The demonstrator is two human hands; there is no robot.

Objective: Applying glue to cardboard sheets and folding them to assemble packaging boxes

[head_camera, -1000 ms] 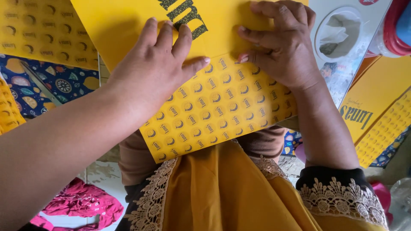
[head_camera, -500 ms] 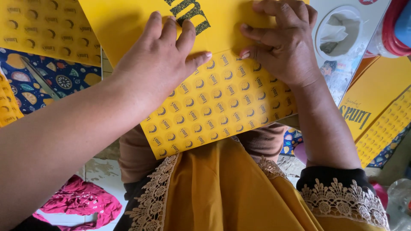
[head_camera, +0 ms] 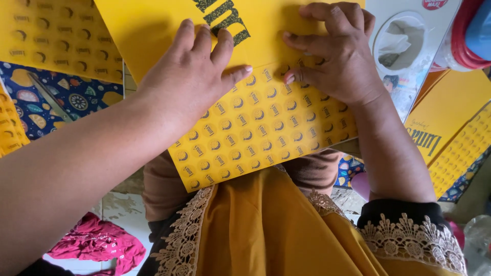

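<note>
A flat yellow cardboard sheet (head_camera: 261, 128) with a dark printed pattern on its near part and black lettering on its plain far part lies across my lap. My left hand (head_camera: 192, 76) presses palm down on the sheet at the line between the plain and patterned parts, fingers spread. My right hand (head_camera: 340, 56) rests on the same line further right, its fingertips bent and pushing down on the card. Neither hand grips anything; both lie on top of the sheet.
More yellow printed sheets lie at the upper left (head_camera: 56, 41) and at the right (head_camera: 450, 133). A patterned blue cloth (head_camera: 56, 102) is under them. A white tissue box (head_camera: 404, 46) and a red-rimmed container (head_camera: 470, 36) stand at the upper right. Pink cloth (head_camera: 97, 245) lies on the floor.
Both hands have slid slightly along the sheet's fold line, pressing it; the sheet has shifted a little toward me.
</note>
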